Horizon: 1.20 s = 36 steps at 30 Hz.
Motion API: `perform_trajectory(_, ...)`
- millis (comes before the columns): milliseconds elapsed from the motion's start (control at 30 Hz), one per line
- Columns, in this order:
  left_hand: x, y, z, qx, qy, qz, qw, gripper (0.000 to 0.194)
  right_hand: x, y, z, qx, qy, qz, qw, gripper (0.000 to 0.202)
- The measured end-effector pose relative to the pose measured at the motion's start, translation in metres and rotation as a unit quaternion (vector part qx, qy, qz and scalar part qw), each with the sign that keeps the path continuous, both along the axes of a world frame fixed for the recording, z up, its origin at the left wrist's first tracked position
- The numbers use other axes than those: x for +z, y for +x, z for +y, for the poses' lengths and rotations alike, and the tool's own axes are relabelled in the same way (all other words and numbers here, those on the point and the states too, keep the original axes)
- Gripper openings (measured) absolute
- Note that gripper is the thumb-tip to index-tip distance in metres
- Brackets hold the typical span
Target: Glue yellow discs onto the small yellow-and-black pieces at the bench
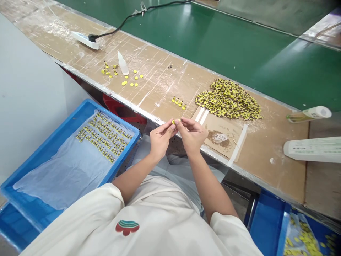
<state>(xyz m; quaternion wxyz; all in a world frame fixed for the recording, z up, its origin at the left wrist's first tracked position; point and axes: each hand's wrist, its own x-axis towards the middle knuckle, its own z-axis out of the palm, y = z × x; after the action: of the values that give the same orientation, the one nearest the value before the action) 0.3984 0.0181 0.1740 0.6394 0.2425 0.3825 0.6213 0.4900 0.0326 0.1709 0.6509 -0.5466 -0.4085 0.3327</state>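
My left hand (pixel 160 141) and my right hand (pixel 194 138) meet at the front edge of the table, fingertips pinched together. Between them is a small yellow disc (pixel 173 122); any further part of it is hidden by my fingers. Just beyond my hands, several small yellow-and-dark figures on round yellow bases (pixel 180 103) stand in a short row. To their right lies a large heap of small yellow-and-dark pieces (pixel 229 100). Nearer me, a clear crumpled-looking blob (pixel 220 138) sits on a wet brown patch of cardboard, with a thin stick (pixel 235 141) beside it.
Left on the table are a white squeeze bottle (pixel 123 64), loose yellow discs (pixel 136 78), figures and a power strip (pixel 85 40). A blue tray (pixel 12 181) at lower left holds rows of figures on a cloth. Two containers, one a white bottle (pixel 314 149), lie right.
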Motion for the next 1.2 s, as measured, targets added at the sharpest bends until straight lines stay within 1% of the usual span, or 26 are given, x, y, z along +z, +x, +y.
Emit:
perform_trajectory(133, 0.007, 0.0, 0.003, -0.019, -0.013, -0.026, 0.999, 0.032, 0.003, 0.001, 0.006, 0.01, -0.001, 0.025, 1.0, 0.031)
perform_trajectory(267, 0.012, -0.001, 0.009, -0.035, -0.048, -0.072, 0.996, 0.032, 0.004, 0.003, 0.015, 0.003, 0.005, 0.014, 1.0, 0.032)
perform_trajectory(333, 0.011, -0.001, 0.013, -0.041, -0.076, -0.097, 0.992, 0.035, 0.001, 0.008, 0.022, -0.021, 0.016, -0.026, 0.999, 0.033)
perform_trajectory(400, 0.007, -0.002, 0.017, -0.044, -0.111, -0.125, 0.985, 0.038, -0.005, 0.017, 0.032, -0.059, 0.027, -0.111, 0.992, 0.033)
perform_trajectory(467, 0.0, -0.004, 0.021, -0.047, -0.142, -0.155, 0.977, 0.037, -0.014, 0.028, 0.043, -0.077, 0.019, -0.226, 0.971, 0.031)
perform_trajectory(533, -0.006, -0.006, 0.023, -0.051, -0.16, -0.178, 0.97, 0.036, -0.024, 0.037, 0.053, -0.066, -0.007, -0.334, 0.94, 0.029)
perform_trajectory(600, -0.01, -0.009, 0.024, -0.056, -0.168, -0.191, 0.965, 0.034, -0.033, 0.043, 0.061, -0.046, -0.037, -0.416, 0.907, 0.028)
perform_trajectory(700, -0.012, -0.014, 0.024, -0.064, -0.175, -0.191, 0.964, 0.033, -0.04, 0.046, 0.066, -0.027, -0.072, -0.488, 0.87, 0.029)
perform_trajectory(767, -0.011, -0.016, 0.024, -0.068, -0.177, -0.187, 0.964, 0.034, -0.041, 0.045, 0.067, -0.024, -0.084, -0.509, 0.856, 0.03)
perform_trajectory(867, -0.011, -0.019, 0.024, -0.068, -0.177, -0.185, 0.964, 0.034, -0.041, 0.044, 0.067, -0.029, -0.091, -0.513, 0.853, 0.03)
perform_trajectory(1067, -0.012, -0.023, 0.024, -0.071, -0.175, -0.201, 0.961, 0.032, -0.044, 0.047, 0.068, -0.034, -0.088, -0.484, 0.87, 0.038)
perform_trajectory(1133, -0.012, -0.024, 0.023, -0.076, -0.169, -0.21, 0.96, 0.033, -0.044, 0.048, 0.065, -0.045, -0.073, -0.478, 0.874, 0.04)
perform_trajectory(1200, -0.01, -0.026, 0.022, -0.08, -0.16, -0.221, 0.959, 0.036, -0.041, 0.046, 0.055, -0.068, -0.056, -0.482, 0.872, 0.042)
